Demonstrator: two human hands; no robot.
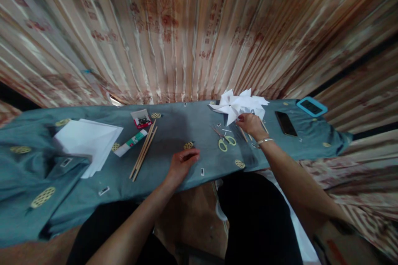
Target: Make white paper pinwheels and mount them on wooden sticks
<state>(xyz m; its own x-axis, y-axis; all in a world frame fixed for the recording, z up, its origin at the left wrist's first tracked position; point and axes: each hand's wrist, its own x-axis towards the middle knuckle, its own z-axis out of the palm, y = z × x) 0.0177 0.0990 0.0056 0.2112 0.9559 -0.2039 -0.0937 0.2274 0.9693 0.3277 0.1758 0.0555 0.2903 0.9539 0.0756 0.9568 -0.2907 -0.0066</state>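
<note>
A bunch of white paper pinwheels [230,107] lies at the far edge of the cloth-covered table, right of the middle. My right hand [248,125] pinches a pinwheel near its lower blades; the exact point of grip is hidden behind the fingers. Wooden sticks [243,134] poke out below the paper beside that hand. My left hand [183,162] rests on the cloth near the front edge, fingers loosely curled together, with nothing visible in it. Between the hands, a pair of scissors [222,143] with yellow-green handles lies with its blades pointing away from me.
On the left lie white paper sheets [90,138], a green-and-white glue tube [130,143], several loose wooden sticks [144,151] and an opened small box [141,119] of dark little pieces. At right are a phone [285,123] and a blue-framed device [311,107]. A curtain [186,41] hangs behind.
</note>
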